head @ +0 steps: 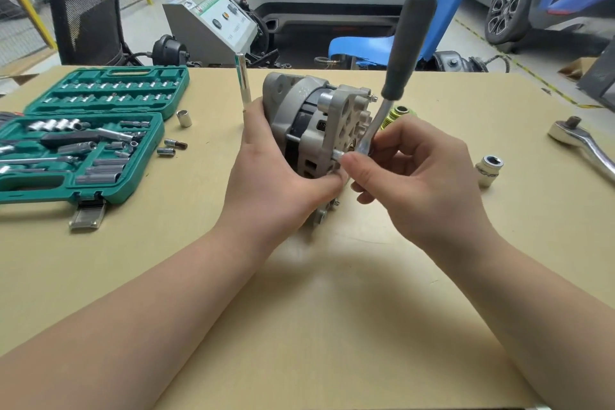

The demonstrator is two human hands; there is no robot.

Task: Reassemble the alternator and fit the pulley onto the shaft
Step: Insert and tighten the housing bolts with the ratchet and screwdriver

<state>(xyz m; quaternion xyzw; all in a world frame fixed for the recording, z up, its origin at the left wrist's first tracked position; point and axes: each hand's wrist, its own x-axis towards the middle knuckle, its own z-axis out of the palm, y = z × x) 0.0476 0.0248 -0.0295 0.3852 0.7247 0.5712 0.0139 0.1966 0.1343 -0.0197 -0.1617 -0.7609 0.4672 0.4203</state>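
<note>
I am holding the alternator (312, 123) steady near the middle of the desk (332, 309), my left hand (279, 176) wrapping its grip round the housing. My right hand (419, 173) is pinching the metal shank of a wrench (404, 53) low down against the front plate, its grey handle sticking up. Gripping so near the tip, I am risking the tool slipping off the bolt and rounding it. The alternator is resting on its edge and could roll toward the socket set (83, 133).
</note>
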